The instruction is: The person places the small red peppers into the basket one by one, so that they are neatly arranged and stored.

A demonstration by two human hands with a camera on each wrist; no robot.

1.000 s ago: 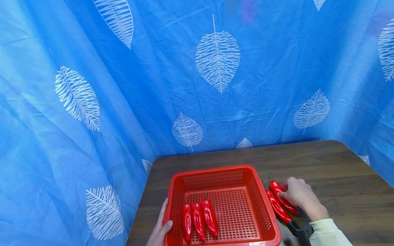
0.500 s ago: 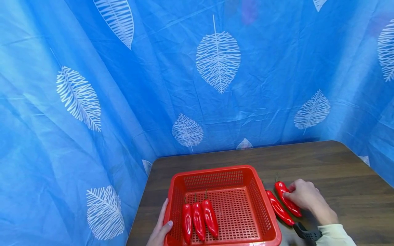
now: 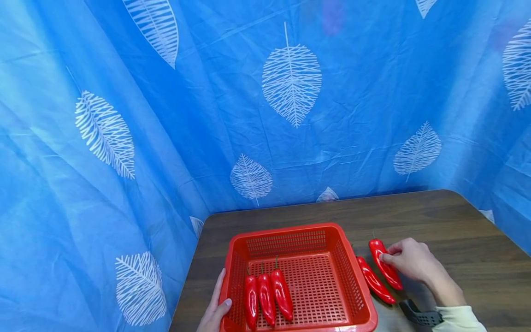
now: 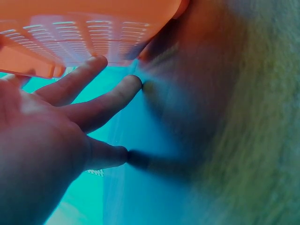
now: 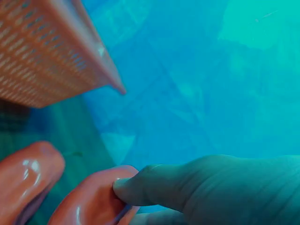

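Red pepper (image 3: 388,269) is between the thumb and fingers of my right grip (image 3: 415,260), which is closed only so far as the thickness of it requires. It is to the right of the red basket (image 3: 317,290), well apart from the far right corner of the counter (image 3: 456,230); I cannot tell whether it rests there or is slightly lifted. My left grip (image 3: 213,313) has its fingers spread, nearly straight, at the basket's left side, with the thumb by the rim; it seems to steady the basket near the counter's left edge. Inside lie three peppers (image 3: 267,299), side by side in the left half, stems toward the far edge. I judge the work a little past its middle: these three look done, and two seem left, the held one and the second pepper (image 3: 374,281), which lies just beside the basket.
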